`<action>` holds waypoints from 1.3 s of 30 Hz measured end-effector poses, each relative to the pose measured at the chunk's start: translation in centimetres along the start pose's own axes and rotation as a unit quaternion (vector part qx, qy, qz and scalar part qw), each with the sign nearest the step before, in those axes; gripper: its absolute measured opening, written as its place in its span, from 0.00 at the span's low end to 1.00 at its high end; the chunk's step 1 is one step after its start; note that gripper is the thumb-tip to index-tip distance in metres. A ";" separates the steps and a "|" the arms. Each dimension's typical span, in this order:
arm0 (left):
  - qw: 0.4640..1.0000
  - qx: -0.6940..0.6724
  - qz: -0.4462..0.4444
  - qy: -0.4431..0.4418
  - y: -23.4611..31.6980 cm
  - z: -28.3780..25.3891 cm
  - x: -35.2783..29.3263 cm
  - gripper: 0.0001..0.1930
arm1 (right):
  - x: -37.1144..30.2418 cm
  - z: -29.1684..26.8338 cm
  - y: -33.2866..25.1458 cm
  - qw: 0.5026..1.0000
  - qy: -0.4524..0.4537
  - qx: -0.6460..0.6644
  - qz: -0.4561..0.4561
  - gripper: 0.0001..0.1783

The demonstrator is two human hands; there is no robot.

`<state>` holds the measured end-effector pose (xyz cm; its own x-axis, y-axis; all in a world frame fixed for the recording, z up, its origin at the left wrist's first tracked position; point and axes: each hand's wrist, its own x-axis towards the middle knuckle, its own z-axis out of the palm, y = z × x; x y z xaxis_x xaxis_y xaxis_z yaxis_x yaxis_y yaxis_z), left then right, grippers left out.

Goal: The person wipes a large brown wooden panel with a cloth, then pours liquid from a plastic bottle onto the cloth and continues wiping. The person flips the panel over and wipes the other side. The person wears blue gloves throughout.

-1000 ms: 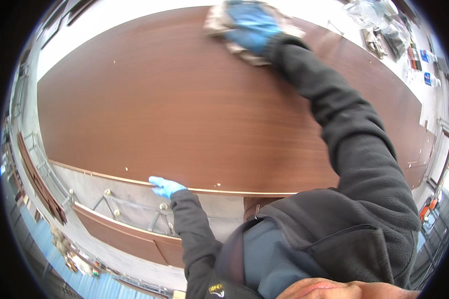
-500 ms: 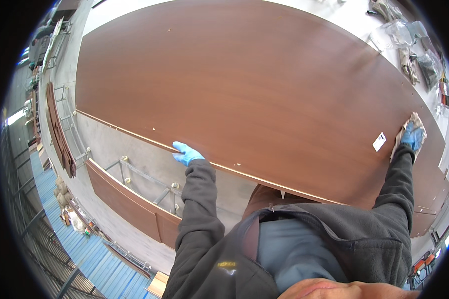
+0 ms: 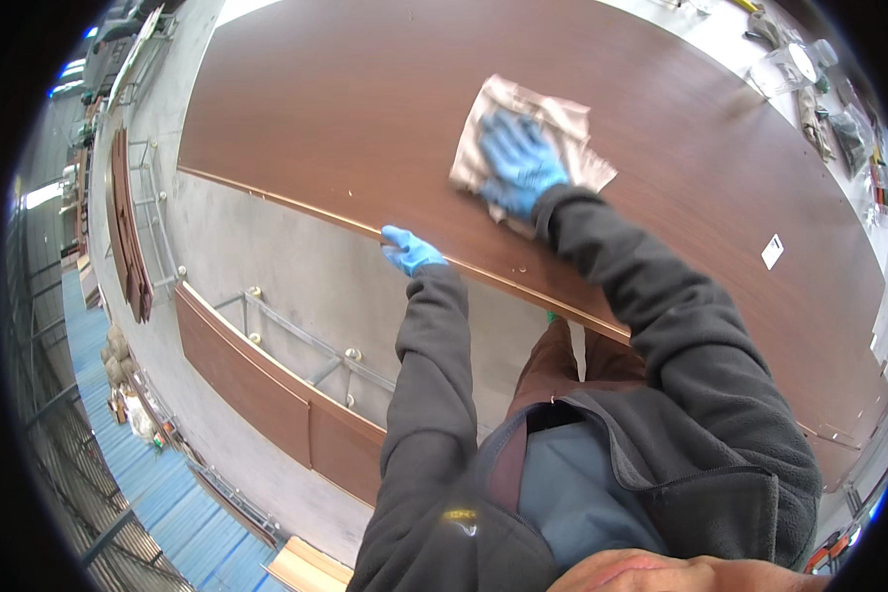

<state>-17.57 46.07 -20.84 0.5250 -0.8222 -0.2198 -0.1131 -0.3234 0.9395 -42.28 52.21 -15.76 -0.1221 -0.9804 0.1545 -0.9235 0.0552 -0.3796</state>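
A long brown panel [image 3: 296, 109] spans the space before me, with a pale sticker [image 3: 772, 252] toward its right end. My left hand [image 3: 411, 251], in a blue glove, is closed at the panel's near edge, its underside fingers partly hidden. Out over the panel's middle, my blue-gloved right hand [image 3: 521, 161] presses a crumpled beige cloth [image 3: 572, 123] against the surface. The fingers of that hand lie stretched over the cloth, slightly blurred by motion.
Below the near edge, another brown panel [image 3: 242, 380] rests by a metal frame with casters [image 3: 321, 367]. More brown boards [image 3: 126, 232] lean at the left. Clear plastic containers [image 3: 787, 71] and cloths lie beyond the panel at the far right.
My right hand has swept the cloth from the panel's right end leftward to its middle. My left hand has shifted slightly right and farther out in the view, still at the near edge.
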 end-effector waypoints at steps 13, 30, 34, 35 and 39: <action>0.984 0.154 0.019 0.088 2.8 -3.1 15.7 0.40 | -18.7 -11.0 19.6 0.918 -0.062 -0.231 0.315 0.50; 0.975 0.185 -0.109 0.061 4.8 1.5 19.6 0.36 | 39.0 0.8 11.7 0.979 0.137 -0.128 0.078 0.35; 0.974 0.195 -0.091 0.066 4.0 1.2 19.5 0.35 | 53.0 4.6 5.0 0.989 0.039 -0.073 0.120 0.39; 0.962 0.245 -0.089 0.079 3.9 1.2 19.5 0.37 | 55.5 5.5 3.8 0.988 0.059 -0.079 0.117 0.38; 0.976 0.187 -0.085 0.066 4.3 1.3 19.8 0.35 | 60.2 9.2 0.8 0.989 -0.029 -0.097 0.104 0.49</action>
<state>-8.76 27.81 -21.48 0.6650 -0.6815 -0.3054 -0.3021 -0.6195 0.7245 -46.99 -8.47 -15.14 -0.3008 -0.9530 0.0375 -0.9337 0.2862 -0.2151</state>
